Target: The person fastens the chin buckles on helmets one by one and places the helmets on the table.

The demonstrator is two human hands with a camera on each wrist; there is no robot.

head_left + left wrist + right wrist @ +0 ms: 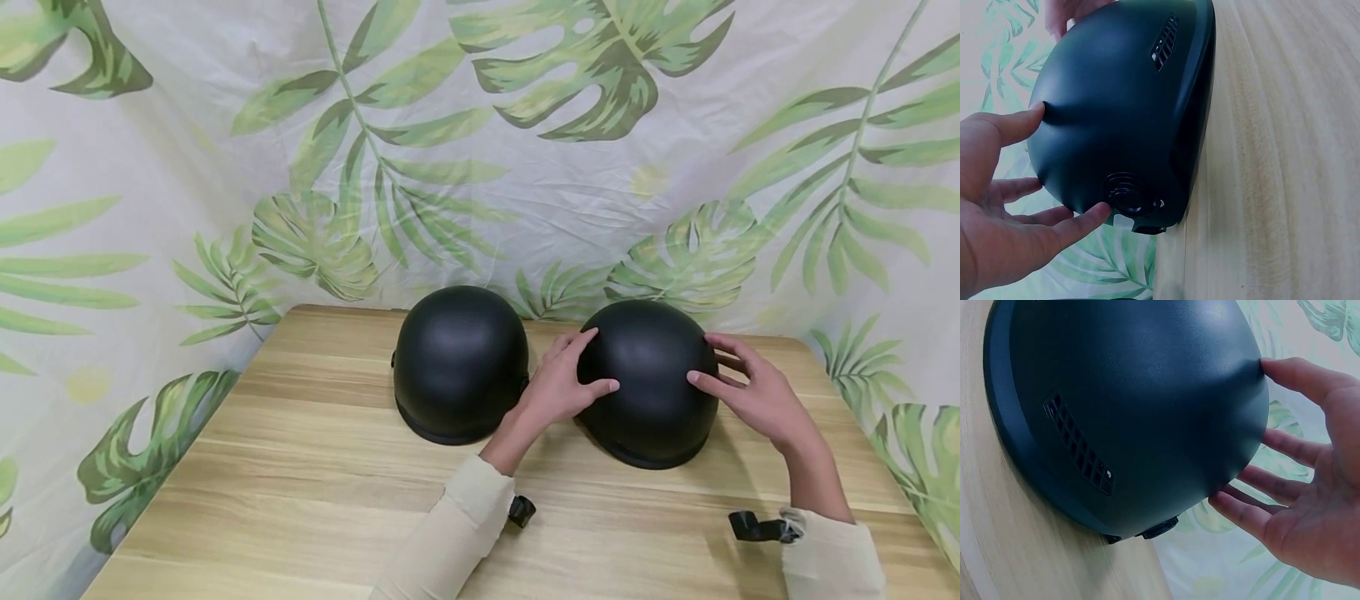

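Note:
Two black domed helmets stand on a wooden table. My left hand (557,385) and right hand (757,396) touch opposite sides of the right-hand helmet (648,392), thumbs toward me and fingers spread. In the left wrist view, the left thumb (1022,123) meets the shell, and a fingertip lies beside a round black knob (1127,195) near the rim. The right wrist view has the right fingertips (1235,503) against the shell, above a slotted vent (1082,447). Left of my left hand is the other helmet (459,367), its near right edge partly behind that hand.
The wooden tabletop (300,467) extends in front of and left of the helmets. A leaf-print cloth (420,108) hangs behind the table and along both sides. Black mounts (757,527) stick out from the sleeves at both wrists.

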